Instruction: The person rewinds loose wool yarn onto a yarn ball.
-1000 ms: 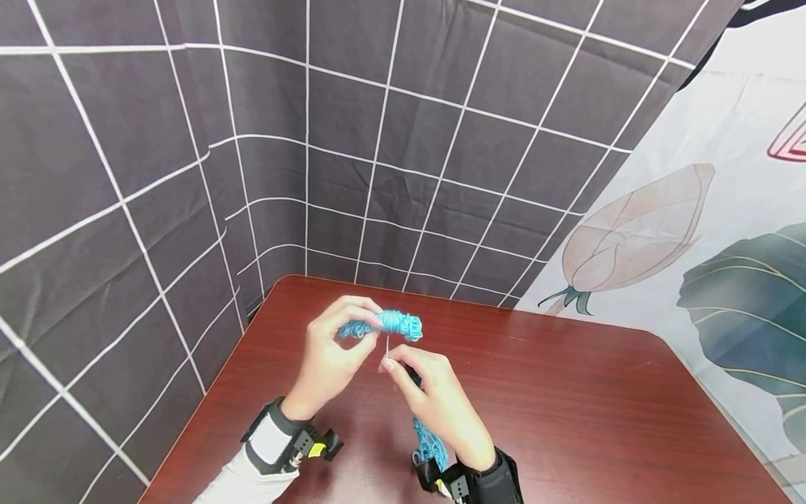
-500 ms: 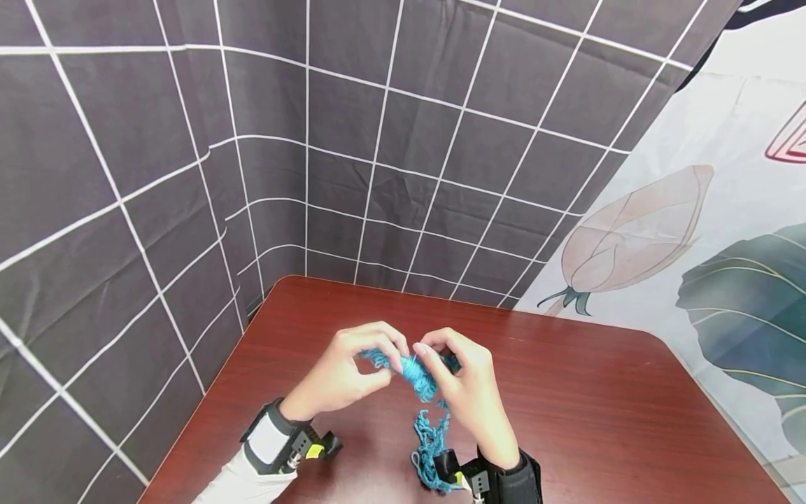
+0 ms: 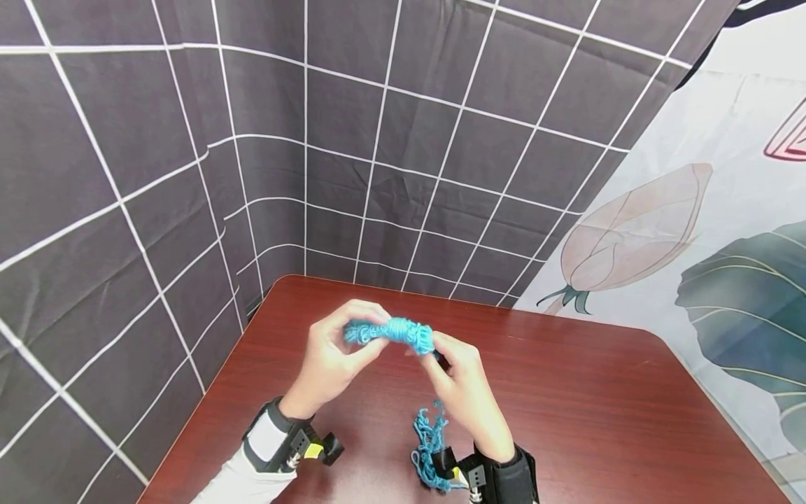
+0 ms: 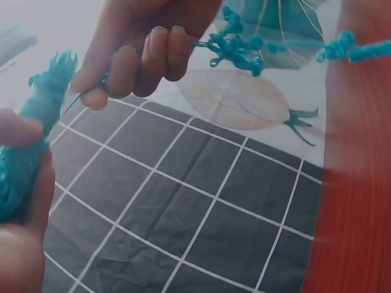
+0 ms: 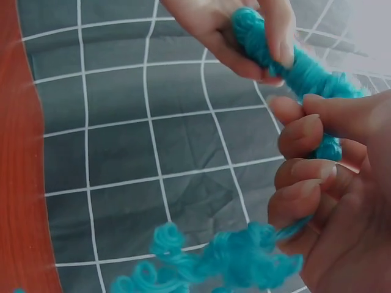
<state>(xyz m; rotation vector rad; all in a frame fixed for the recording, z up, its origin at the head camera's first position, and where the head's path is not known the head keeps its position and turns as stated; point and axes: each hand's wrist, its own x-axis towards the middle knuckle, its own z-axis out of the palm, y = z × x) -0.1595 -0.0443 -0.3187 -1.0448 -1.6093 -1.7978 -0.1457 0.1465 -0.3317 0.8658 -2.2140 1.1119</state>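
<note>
A wound bundle of bright blue yarn (image 3: 406, 332), bound round its middle with loops at its ends, is held above the table. My left hand (image 3: 330, 357) grips one end between thumb and fingers. Beside the other end, my right hand (image 3: 464, 381) has its fingers curled. In the left wrist view a thin strand (image 4: 72, 105) runs from the bundle to the right thumb and fingertip, which pinch it. More yarn passes through the right fist, and a kinked, tangled length (image 5: 244, 256) comes out below the little finger. Lower down, that tangle (image 3: 429, 444) hangs towards the table.
The reddish-brown wooden table (image 3: 598, 406) lies under both hands. A dark grey cloth with a white grid (image 3: 409, 175) stands behind and on the left. A white cloth with a flower and leaf print (image 3: 636, 245) hangs on the right.
The right hand went from below the bundle to its right end, up and over. The bundle tilted down at its right, then came back up nearly level. The left hand keeps its grip.
</note>
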